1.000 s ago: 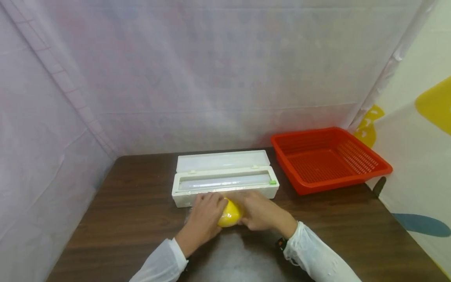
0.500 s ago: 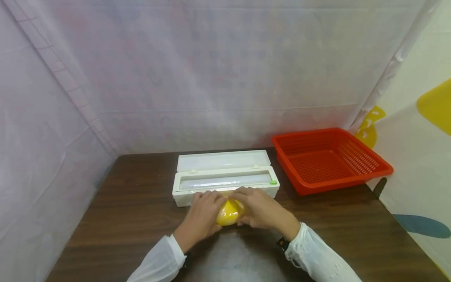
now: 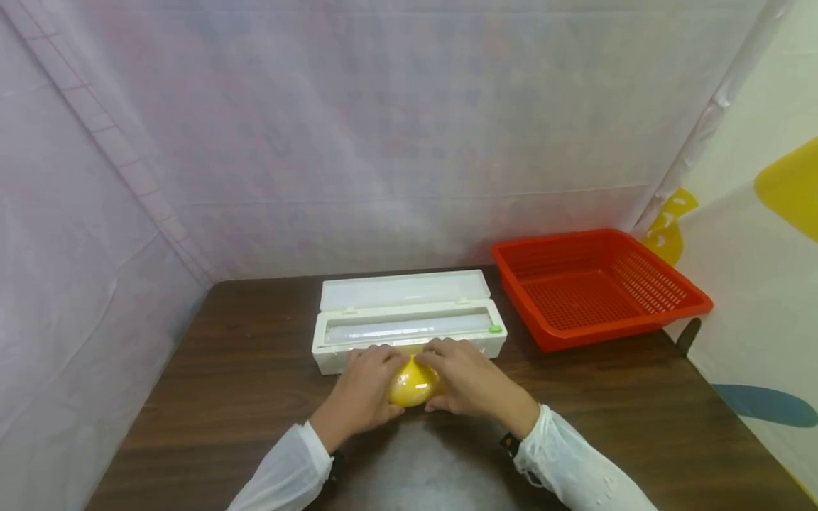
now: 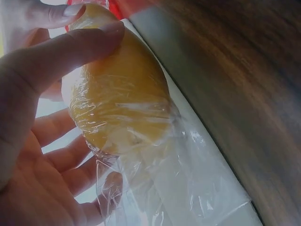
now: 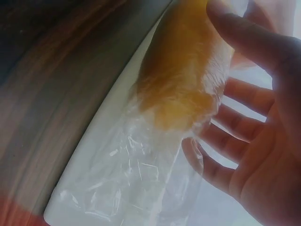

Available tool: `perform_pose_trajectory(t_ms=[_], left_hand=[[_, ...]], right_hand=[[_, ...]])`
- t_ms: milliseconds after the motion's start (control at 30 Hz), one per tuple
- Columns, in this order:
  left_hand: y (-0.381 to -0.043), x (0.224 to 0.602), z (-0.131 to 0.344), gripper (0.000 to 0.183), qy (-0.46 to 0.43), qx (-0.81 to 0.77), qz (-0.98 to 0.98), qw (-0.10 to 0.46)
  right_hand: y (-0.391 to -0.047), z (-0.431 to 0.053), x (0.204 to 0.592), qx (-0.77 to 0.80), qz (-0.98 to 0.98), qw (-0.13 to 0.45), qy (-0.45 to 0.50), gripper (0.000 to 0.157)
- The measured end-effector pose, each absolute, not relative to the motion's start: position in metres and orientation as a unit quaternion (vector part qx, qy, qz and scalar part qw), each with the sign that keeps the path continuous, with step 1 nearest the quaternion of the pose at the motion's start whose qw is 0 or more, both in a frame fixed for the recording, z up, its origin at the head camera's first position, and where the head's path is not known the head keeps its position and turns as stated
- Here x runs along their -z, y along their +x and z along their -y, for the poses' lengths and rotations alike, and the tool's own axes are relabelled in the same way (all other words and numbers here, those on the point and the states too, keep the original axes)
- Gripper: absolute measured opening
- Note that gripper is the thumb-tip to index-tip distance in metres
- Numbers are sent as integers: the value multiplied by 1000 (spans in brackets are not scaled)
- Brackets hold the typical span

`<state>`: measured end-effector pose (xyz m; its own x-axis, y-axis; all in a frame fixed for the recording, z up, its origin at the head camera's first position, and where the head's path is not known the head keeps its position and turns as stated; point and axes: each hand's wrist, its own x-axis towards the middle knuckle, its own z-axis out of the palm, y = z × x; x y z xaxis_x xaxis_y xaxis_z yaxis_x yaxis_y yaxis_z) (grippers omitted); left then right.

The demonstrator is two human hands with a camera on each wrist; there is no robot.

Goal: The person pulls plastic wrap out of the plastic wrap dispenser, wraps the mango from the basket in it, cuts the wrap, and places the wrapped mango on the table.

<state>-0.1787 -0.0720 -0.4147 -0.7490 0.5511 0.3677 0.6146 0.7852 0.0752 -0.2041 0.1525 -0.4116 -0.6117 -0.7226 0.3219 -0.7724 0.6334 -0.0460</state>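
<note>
- Head view: on the brown table point(image 3: 211, 404), a glossy yellow item point(image 3: 412, 389) sits between both hands, midway across, just on the near side of a white box point(image 3: 332, 362).
- The left hand point(image 3: 363, 389) grips its left side and the right hand point(image 3: 471, 380) its right; the fingertips almost meet over the top.
- The box lies near the table's far edge, its lid point(image 3: 404, 291) folded back toward that edge; inside are a pale roll point(image 3: 409, 330) and a small green piece point(image 3: 495, 328).
- A red basket point(image 3: 597, 336) stands at the table's far right corner.
- Left wrist view: clear film point(image 4: 188, 174) covers the yellow item and trails loose from one end, beside the thumb and fingers clamped round it.
- Right wrist view: the right thumb presses the wrapped item, its fingers curving behind; the loose film spreads over a white surface beside the dark wood.
</note>
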Motion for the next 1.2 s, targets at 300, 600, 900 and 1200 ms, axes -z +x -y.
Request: perform_pose_trajectory(t_ms=[300,600,900,1200], left_hand=[[-180,416,73,78,-308,101,935,143],[-180,416,74,78,-306,107,938,125],[-179,419,75,79,-312,120,935,121],[-182,422,75,79,-312,128,934,117]], right_hand=[[-205,-150,414,-78,896,138,414,75],[-206,-149,417,-84,895,143,413,74],[-206,-150,421,-87,895,135,417,73],[-207,-151,422,-96,891,138,423,71]])
